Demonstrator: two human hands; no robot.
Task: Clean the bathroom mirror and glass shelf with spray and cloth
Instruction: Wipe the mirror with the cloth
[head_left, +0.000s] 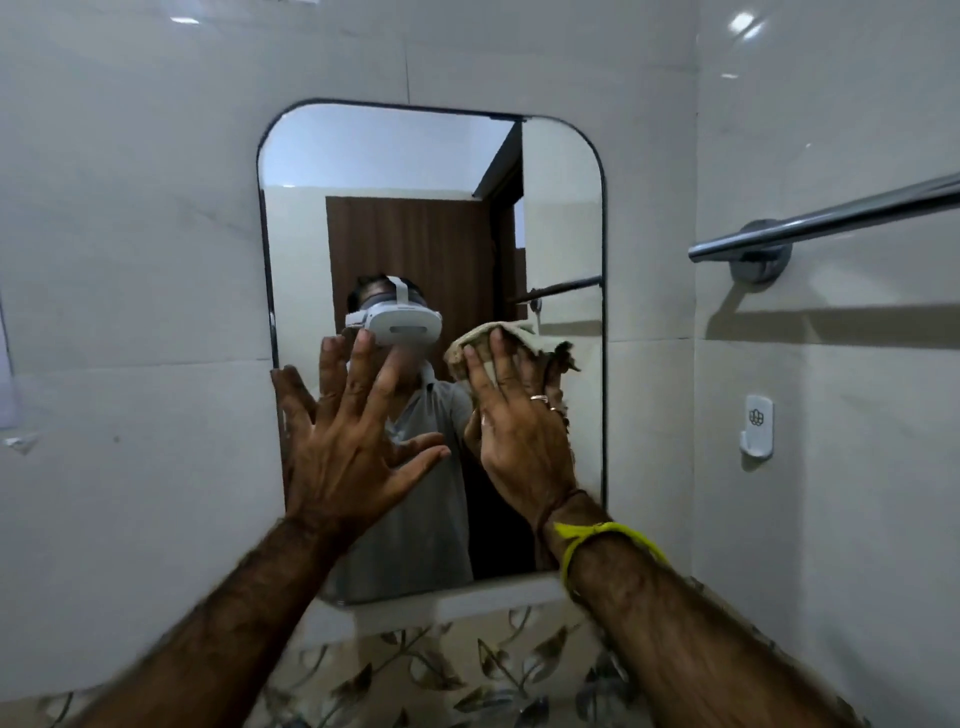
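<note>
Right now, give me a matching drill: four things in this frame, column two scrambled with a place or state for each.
1. left hand
2. cloth
3. towel bar
4. hook

A. white, stuck on the right wall
B. fingers spread flat on the mirror
C. chrome, mounted on the right wall
D. pressed to the glass under the right hand

Pairs: 1-B, 2-D, 3-C, 4-A

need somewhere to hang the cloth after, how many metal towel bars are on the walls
1. A chrome metal towel bar is mounted on the right-hand wall, above the small white plastic hook. The bar seen in the rounded wall mirror looks like its reflection.
</note>
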